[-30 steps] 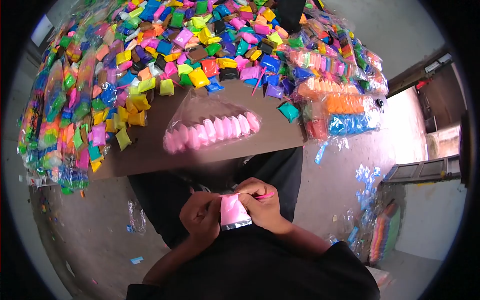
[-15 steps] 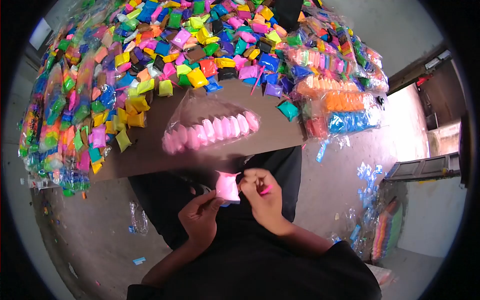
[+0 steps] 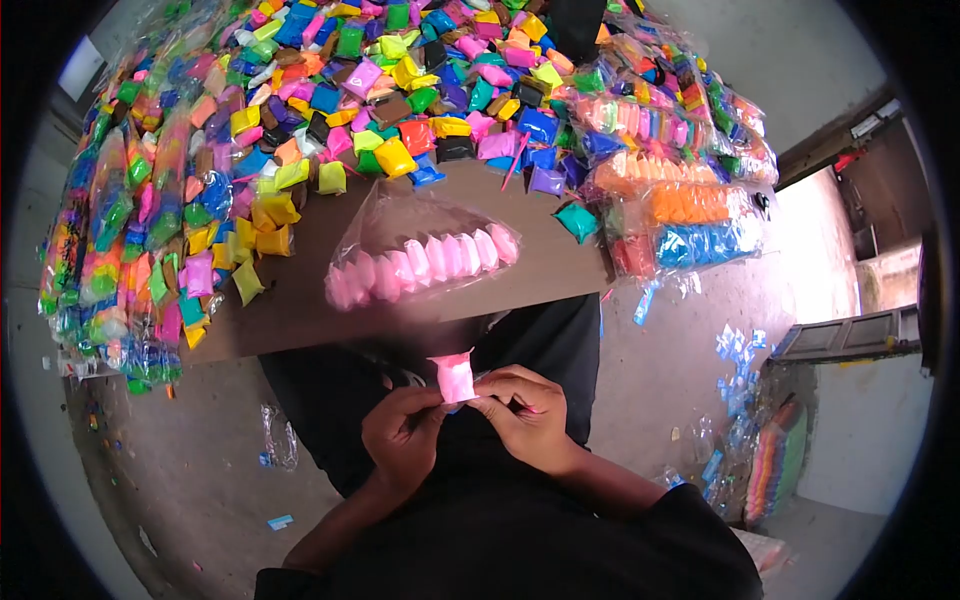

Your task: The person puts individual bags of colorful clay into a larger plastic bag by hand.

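Note:
A small pink packet (image 3: 456, 378) is pinched upright over my lap, just in front of the table edge. My left hand (image 3: 403, 432) grips its lower left corner between thumb and fingers. At the lower right corner, the thumb and fingertips of my right hand (image 3: 526, 418) close on the same packet. A bit of bright pink shows within the curled right fingers, too small to make out. Beyond the hands, a clear plastic bag (image 3: 425, 258) lies on the table with a row of similar light pink packets inside.
The brown table (image 3: 290, 318) carries a large heap of colourful packets (image 3: 395, 155). Filled clear bags (image 3: 690, 205) are stacked at the right, and long filled bags (image 3: 110, 220) lie at the left. Blue and clear wrappers (image 3: 738, 365) litter the floor at right.
My right hand has come down and inward from beside the packet to its lower right corner. The packet has turned slightly; my left hand keeps its hold.

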Demonstrator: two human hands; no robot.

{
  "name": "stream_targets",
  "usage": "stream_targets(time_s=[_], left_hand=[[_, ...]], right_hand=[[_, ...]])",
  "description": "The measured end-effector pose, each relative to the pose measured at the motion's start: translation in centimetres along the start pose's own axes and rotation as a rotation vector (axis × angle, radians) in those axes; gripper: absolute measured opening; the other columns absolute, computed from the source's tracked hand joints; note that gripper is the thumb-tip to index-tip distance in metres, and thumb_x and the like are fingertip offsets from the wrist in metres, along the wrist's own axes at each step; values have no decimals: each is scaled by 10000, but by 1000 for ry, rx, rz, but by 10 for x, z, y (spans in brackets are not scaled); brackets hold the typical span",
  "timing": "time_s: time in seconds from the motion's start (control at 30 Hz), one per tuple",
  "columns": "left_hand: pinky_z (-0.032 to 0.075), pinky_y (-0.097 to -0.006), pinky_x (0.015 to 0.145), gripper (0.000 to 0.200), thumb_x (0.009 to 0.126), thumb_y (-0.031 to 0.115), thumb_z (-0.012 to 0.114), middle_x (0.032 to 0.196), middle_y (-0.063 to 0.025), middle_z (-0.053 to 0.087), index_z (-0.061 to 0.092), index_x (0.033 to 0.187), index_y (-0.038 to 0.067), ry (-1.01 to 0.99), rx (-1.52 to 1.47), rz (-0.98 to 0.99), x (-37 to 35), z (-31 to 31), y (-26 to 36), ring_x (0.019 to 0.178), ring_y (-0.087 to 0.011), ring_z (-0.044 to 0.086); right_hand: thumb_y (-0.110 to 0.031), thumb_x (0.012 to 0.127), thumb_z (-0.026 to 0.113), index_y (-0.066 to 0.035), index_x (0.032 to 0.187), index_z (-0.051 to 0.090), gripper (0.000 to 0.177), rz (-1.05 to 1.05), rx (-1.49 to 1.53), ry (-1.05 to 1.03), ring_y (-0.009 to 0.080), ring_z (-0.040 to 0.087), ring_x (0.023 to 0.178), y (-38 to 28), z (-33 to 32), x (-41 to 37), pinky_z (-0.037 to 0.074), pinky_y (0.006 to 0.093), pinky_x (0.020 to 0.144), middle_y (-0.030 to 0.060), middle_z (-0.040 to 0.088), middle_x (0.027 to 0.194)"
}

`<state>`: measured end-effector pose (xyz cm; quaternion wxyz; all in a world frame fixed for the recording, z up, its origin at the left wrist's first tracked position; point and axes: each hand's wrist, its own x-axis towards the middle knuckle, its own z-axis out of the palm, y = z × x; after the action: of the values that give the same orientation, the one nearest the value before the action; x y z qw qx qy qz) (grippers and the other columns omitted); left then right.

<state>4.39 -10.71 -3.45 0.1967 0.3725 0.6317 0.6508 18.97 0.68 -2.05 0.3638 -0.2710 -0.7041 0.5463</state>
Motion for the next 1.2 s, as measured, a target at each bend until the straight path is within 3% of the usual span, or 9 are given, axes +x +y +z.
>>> stream_targets(time_s=[0.07, 0.3, 0.4, 0.47, 0.57, 0.63, 0.97, 1.03, 1.2], left_hand=[[541, -295, 704, 186, 806, -93, 830, 898, -143, 746, 732, 952, -32, -99, 147, 144, 6, -7, -2, 788, -204, 713], [576, -324, 782, 206, 766, -82, 844, 891, -117, 725, 730, 912, 9, -242, 185, 87, 15, -32, 1, 798, -186, 706], [569, -333, 749, 165, 800, -76, 815, 873, -114, 714, 722, 910, 4, -103, 115, -246, 26, -51, 4, 783, -186, 699], [541, -331, 725, 141, 863, -27, 787, 923, -125, 721, 730, 988, 4, -479, 247, -122, 39, -59, 12, 799, -221, 704], [544, -319, 729, 137, 855, -11, 791, 915, -103, 707, 716, 969, 2, -652, 202, -119, 44, -48, 22, 813, -191, 700], [544, -318, 755, 137, 887, 22, 783, 931, -100, 715, 718, 1007, 8, -770, 153, -212, 48, -47, 25, 845, -184, 703], [539, -322, 788, 108, 925, 44, 769, 956, -98, 715, 725, 1018, 11, -559, 134, -272, 57, -53, 20, 865, -173, 694], [555, -364, 829, 257, 938, 37, 728, 1055, -141, 691, 695, 1193, 29, -246, 523, 22, 75, -56, 11, 934, -260, 698], [554, -452, 873, 536, 920, 81, 717, 1157, -182, 650, 563, 1434, 66, -138, 999, 187, 88, -54, -19, 1049, -371, 653]], right_hand=[[18, 890, 799, 3, 1005, 772, 119, 10, -16, -53, 118, 656, 753, -2, -4, 3, 510, 265, 653, 97, 742, 947], [16, 892, 781, -3, 948, 760, 63, -60, -54, -289, 171, 684, 755, -5, -23, 18, 525, 294, 662, 110, 735, 906], [-40, 879, 813, -15, 949, 756, 93, 97, -136, -182, 252, 696, 798, -5, -52, 24, 541, 333, 717, 111, 735, 909], [-58, 836, 839, -17, 1000, 765, 184, -218, -190, -362, 269, 682, 887, -4, -55, 37, 531, 367, 798, 124, 747, 1024], [-90, 784, 831, -61, 1348, 632, 598, -308, -383, -652, 313, 606, 1111, -34, -34, 46, 524, 398, 959, 120, 672, 1296], [-98, 797, 818, -55, 1336, 636, 571, -329, -383, -694, 317, 611, 1088, -27, -29, 44, 529, 404, 951, 119, 679, 1261], [-87, 772, 825, -30, 1165, 688, 420, -307, -322, -643, 318, 650, 1004, -7, -21, 39, 554, 420, 882, 114, 711, 1115], [-78, 758, 834, -28, 1161, 693, 430, -263, -294, -587, 324, 658, 993, -1, -21, 37, 557, 422, 882, 120, 714, 1099], [-60, 774, 833, -18, 1169, 703, 418, -82, -238, -456, 323, 686, 982, -4, -18, 27, 571, 391, 864, 145, 710, 1099]])
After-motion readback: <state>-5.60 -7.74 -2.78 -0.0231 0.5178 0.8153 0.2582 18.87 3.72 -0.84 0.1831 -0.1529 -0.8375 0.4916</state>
